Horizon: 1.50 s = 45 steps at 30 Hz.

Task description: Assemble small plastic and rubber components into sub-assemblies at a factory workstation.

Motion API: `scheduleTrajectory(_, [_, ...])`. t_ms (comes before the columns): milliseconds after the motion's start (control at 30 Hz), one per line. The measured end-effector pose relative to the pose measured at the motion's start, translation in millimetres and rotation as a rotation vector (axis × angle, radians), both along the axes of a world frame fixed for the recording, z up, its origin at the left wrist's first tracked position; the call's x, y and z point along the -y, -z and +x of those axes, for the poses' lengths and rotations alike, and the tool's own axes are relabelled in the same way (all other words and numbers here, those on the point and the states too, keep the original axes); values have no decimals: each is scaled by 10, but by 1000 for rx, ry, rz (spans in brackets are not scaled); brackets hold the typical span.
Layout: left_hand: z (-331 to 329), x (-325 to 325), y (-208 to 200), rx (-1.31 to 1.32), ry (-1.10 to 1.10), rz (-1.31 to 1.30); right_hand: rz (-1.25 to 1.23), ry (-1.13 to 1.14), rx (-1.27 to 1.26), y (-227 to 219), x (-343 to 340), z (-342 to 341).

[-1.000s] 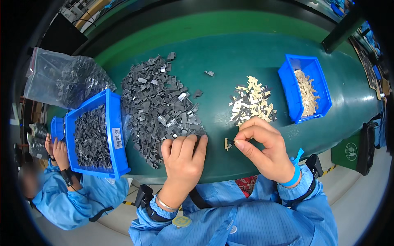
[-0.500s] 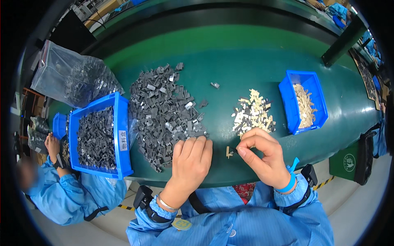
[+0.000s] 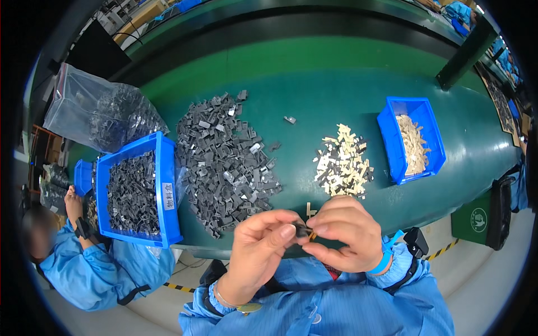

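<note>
My left hand (image 3: 259,249) pinches a small dark grey plastic part (image 3: 301,228) between thumb and fingers, above the table's near edge. My right hand (image 3: 348,232) meets it from the right, its fingertips closed against the same part; whatever small piece they pinch is mostly hidden. Just beyond the fingers lies a single cream L-shaped piece (image 3: 309,210). Farther off is a small pile of cream and black pieces (image 3: 343,162). A large heap of dark grey plastic parts (image 3: 224,162) spreads beyond my left hand.
At the left stand a blue bin (image 3: 170,196) of dark parts and a clear plastic bag (image 3: 84,106) of similar ones. A blue bin (image 3: 395,148) with cream pieces is at the right. A co-worker in blue (image 3: 106,269) sits at the left; a dark post (image 3: 468,59) rises far right.
My left hand has left the grey heap and come right, now with a dark grey part in its fingers. My right hand has shifted slightly down and left, and the hands now meet.
</note>
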<state>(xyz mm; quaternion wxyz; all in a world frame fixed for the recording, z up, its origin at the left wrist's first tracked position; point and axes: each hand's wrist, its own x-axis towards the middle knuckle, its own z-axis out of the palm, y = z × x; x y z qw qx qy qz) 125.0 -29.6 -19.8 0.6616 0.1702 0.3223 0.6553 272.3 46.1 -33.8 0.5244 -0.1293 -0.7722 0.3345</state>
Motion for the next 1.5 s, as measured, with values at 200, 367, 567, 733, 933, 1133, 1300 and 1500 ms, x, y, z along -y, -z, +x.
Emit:
scheduleTrajectory(200, [87, 49, 120, 221, 78, -75, 14, -19, 34, 5, 27, 23])
scheduleTrajectory(367, [136, 51, 150, -19, -20, -32, -387, -81, 2, -5, 91, 46])
scheduleTrajectory(567, [113, 87, 151, -552, -48, 179, -851, -229, -241, 93, 190, 16])
scheduleTrajectory(733, [85, 98, 186, -448, -19, 174, -1117, -364, -311, 41, 180, 22])
scheduleTrajectory(933, [78, 112, 189, -549, -122, 152, -988, -313, -320, 82, 157, -8])
scheduleTrajectory(1133, [105, 112, 155, -593, -144, 133, -1129, -362, -309, 84, 178, -5])
scheduleTrajectory(1300, [98, 106, 160, -623, -144, 136, -1160, -322, -261, 66, 184, -6])
scheduleTrajectory(1500, [99, 116, 142, -759, -147, 155, -1121, -294, -223, 56, 193, 0])
